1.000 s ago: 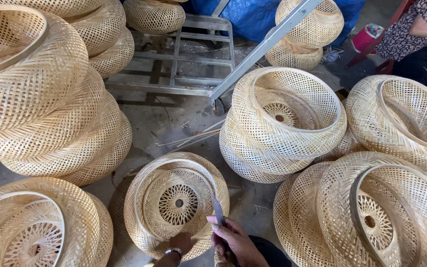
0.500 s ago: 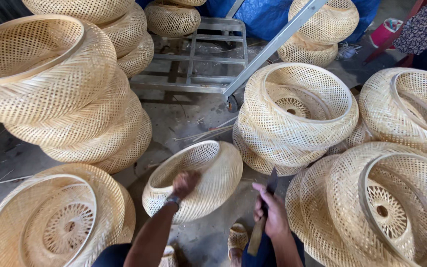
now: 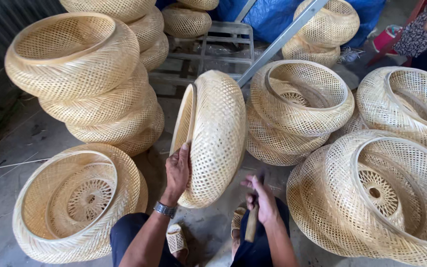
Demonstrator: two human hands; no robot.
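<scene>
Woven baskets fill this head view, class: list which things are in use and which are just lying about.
In use:
left hand
tilted basket
right hand
wooden-handled tool

Lying about:
stacked baskets
floor basket
metal frame
blue tarp

Grey concrete floor point(image 3: 35, 143): woven bamboo shades point(image 3: 77, 200) are stacked and laid directly on it; metal frame point(image 3: 213, 44) laid behind.

Even, soft daylight; sharp focus throughout, with mild wide-angle bending at the edges and faint shadows on the grey concrete floor point(image 3: 40, 138).
</scene>
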